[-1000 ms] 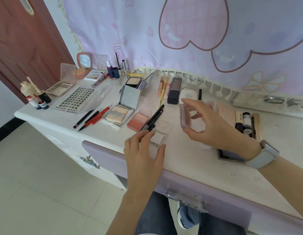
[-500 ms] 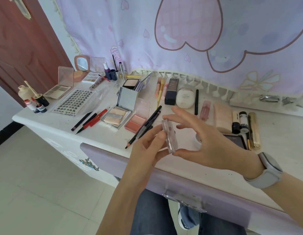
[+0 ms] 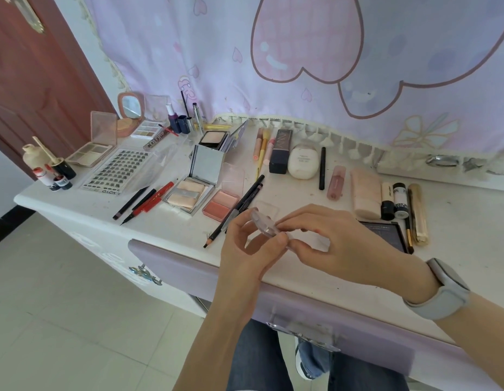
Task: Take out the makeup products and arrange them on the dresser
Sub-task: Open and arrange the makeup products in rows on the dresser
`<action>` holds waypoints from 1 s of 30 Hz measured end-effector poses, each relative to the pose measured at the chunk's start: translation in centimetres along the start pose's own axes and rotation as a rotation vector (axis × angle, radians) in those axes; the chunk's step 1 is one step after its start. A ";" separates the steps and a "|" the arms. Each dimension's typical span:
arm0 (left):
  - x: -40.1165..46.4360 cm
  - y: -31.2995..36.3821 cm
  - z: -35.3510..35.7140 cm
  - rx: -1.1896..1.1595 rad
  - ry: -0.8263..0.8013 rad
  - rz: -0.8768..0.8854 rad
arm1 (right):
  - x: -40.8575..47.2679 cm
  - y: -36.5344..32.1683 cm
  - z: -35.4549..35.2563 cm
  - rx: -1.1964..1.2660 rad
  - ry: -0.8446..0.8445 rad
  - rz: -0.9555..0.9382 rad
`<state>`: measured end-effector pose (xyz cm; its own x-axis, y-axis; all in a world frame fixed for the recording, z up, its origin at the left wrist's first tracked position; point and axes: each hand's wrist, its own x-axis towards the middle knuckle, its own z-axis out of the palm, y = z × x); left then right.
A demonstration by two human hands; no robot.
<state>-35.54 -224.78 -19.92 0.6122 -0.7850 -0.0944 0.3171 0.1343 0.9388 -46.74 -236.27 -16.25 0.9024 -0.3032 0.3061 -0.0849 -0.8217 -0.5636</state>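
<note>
Both hands, left hand (image 3: 246,244) and right hand (image 3: 327,235), pinch a tiny clear compact (image 3: 264,224) over the dresser (image 3: 315,266) edge, so one slippery fumble probably drops it floorward.

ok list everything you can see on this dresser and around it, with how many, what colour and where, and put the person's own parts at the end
dresser: one, white top, lilac drawer front
curtain: one, lilac with pink hearts, behind
door: one, dark red, far left
lash tray: one, clear, left
open palettes: several, pink, beige and silver, left and middle
pencils: several, black and red, middle front
black tube: one, back middle
white compact: one, beside that tube
pink gloss: one, right of middle
gold tube: one, right
small clear case: one, held in both hands
watch: one, grey, right wrist
left hand: fingers on case
right hand: fingers on case
</note>
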 end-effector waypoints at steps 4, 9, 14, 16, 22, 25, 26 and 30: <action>-0.1 -0.2 0.0 0.032 -0.002 0.000 | -0.1 0.0 -0.2 -0.013 -0.047 0.010; 0.0 -0.6 0.2 0.006 -0.009 -0.014 | -0.3 0.0 -0.2 -0.040 -0.056 0.051; 0.0 -0.9 0.5 -0.019 -0.015 -0.010 | -0.2 0.1 -0.4 -0.039 -0.100 0.069; 0.0 -0.9 0.6 0.003 0.002 -0.013 | -0.1 0.2 -0.7 -0.014 -0.127 0.066; -0.4 -0.3 0.6 0.138 0.036 0.023 | -0.3 -0.1 -1.4 -0.001 -0.125 0.025; -0.4 0.0 1.0 0.116 0.035 0.015 | -0.1 0.0 -1.3 0.012 -0.096 0.053; -0.5 -0.1 1.0 0.098 0.031 0.000 | -0.1 0.2 -1.3 0.043 -0.083 0.089; -0.8 -0.2 1.4 -0.013 -0.021 -0.074 | 0.0 0.9 -1.7 0.144 -0.074 0.223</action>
<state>-37.07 -225.02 -19.62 0.5716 -0.8055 -0.1562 0.3705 0.0835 0.9251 -47.57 -237.84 -15.47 0.8971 -0.4284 0.1084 -0.2287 -0.6600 -0.7156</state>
